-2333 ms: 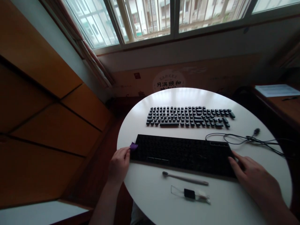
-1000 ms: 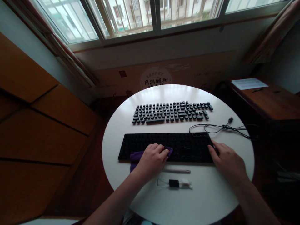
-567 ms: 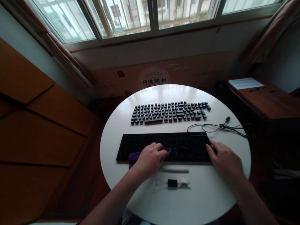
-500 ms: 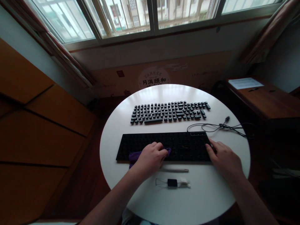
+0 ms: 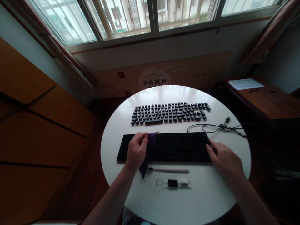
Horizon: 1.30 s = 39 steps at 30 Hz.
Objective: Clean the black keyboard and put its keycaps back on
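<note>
A black keyboard base [image 5: 173, 148], its keycaps off, lies across the white round table. My left hand [image 5: 137, 150] is over its left part, pinching a purple cloth [image 5: 144, 164] that hangs down past the keyboard's front edge. At the right end, my right hand [image 5: 225, 157] grips the keyboard's edge, thumb on top and the other fingers partly hidden. Closer to me lie a slim grey-handled brush [image 5: 170, 170] and a wire keycap puller [image 5: 172, 183] with a black middle.
Several rows of loose black keycaps [image 5: 168, 113] are laid out behind the keyboard. The coiled cable [image 5: 220, 126] with its plug rests at the table's right [image 5: 243, 156]. Beyond stands a brown desk [image 5: 276, 103] with a paper sheet [image 5: 246, 83]; a window [image 5: 182, 14] is ahead.
My left hand has moved left and lifted the purple cloth, which was bunched on the keyboard and now hangs. The brush head has come into view. My right hand stays in place.
</note>
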Tool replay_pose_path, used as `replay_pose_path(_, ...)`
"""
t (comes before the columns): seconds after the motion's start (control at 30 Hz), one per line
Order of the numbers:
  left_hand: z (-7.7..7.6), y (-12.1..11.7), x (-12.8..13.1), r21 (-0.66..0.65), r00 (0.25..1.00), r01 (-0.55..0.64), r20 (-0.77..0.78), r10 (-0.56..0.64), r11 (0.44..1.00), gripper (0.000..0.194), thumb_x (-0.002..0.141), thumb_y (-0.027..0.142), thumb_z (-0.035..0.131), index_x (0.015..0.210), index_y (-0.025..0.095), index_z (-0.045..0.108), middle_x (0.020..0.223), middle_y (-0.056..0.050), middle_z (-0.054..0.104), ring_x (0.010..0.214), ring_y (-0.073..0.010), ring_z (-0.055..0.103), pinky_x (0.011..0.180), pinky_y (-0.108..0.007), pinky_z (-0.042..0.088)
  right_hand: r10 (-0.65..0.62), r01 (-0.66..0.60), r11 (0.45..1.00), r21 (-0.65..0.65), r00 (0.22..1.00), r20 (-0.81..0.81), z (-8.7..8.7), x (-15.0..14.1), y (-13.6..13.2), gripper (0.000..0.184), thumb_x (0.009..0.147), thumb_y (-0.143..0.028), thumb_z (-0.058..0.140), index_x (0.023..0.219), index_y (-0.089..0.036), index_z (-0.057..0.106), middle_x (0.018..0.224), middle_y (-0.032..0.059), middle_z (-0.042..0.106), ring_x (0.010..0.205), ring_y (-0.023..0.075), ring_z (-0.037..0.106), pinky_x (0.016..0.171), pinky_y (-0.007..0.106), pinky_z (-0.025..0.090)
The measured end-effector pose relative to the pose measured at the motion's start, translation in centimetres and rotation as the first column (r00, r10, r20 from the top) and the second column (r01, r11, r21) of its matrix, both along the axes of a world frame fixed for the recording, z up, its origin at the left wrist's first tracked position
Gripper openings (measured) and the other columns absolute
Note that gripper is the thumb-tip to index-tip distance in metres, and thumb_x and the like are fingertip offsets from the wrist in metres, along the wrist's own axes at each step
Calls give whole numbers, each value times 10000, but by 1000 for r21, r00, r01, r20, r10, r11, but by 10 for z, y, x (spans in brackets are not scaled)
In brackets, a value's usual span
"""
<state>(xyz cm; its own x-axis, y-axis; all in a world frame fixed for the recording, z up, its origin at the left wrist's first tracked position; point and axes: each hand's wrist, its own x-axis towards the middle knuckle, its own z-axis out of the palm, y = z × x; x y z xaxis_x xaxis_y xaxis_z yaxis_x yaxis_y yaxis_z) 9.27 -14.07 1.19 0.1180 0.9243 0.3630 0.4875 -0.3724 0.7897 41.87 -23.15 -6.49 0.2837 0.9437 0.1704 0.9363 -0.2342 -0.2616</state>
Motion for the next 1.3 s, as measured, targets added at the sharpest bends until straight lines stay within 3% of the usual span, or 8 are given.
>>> replay_pose_path(0.1,10,-3,-17,222,984,-179,13,180,959,184,973,262,519,972,188,688,912,-33,664,855,-182,634,791,-318,527,2,-2,1000,-2,1000,0,0,0,0,395,1031,-397,399,1298,-215,625,1031,67,707,866,225,647,663,324,443)
replay_pose_path(0.2,11,-11,-24,387,969,33,-239,66,921,151,952,213,557,993,193,701,978,-53,655,929,-199,617,854,-345,521,5,-5,1000,0,1000,4,-1,0,0,390,1030,-397,402,1292,-219,629,1031,68,707,871,226,647,657,321,439)
replay_pose_path(0.37,-12,-15,-16,113,703,478,-644,-302,871,180,962,205,567,1063,208,716,1035,-73,678,923,-210,604,805,-355,514,4,-4,1000,-9,1000,9,0,1,-1,394,1034,-404,396,1297,-214,620,1016,68,705,872,225,647,655,317,433)
replay_pose_path(0.67,-14,-11,-1,-88,523,473,-773,-360,876,162,957,266,596,1079,231,696,1034,-64,648,925,-218,571,813,-381,468,7,-7,1000,-3,1000,-4,2,0,-1,402,1032,-404,392,1287,-202,629,1030,76,705,874,226,644,672,326,447)
replay_pose_path(0.83,-19,-7,-1,-41,581,485,-731,-358,873,113,945,263,626,953,236,736,997,-52,675,883,-197,584,767,-346,463,-6,6,1000,-14,1000,0,2,-1,-1,397,1031,-401,393,1299,-223,625,1037,69,701,873,225,643,667,320,443)
replay_pose_path(1.1,-28,-14,-2,102,872,274,-445,-203,956,151,959,174,557,952,189,707,929,-57,689,885,-187,620,802,-327,521,7,-7,1000,-10,1000,-3,0,1,-1,403,1032,-410,386,1297,-213,617,1050,73,704,868,222,640,661,319,431)
replay_pose_path(1.2,-28,-18,4,56,832,268,-516,-202,962,105,943,219,593,937,188,693,930,-61,686,888,-212,605,811,-371,516,5,-5,1000,-10,1000,-9,1,1,-1,398,1032,-412,384,1289,-220,619,1056,71,704,873,224,642,662,321,431)
replay_pose_path(1.3,-25,-19,7,-28,702,340,-658,-273,940,101,886,255,679,963,191,693,991,-71,684,931,-248,588,837,-424,493,4,-4,1000,-6,1000,-17,1,0,-1,397,1032,-416,381,1278,-220,624,1045,70,705,883,230,645,672,324,438)
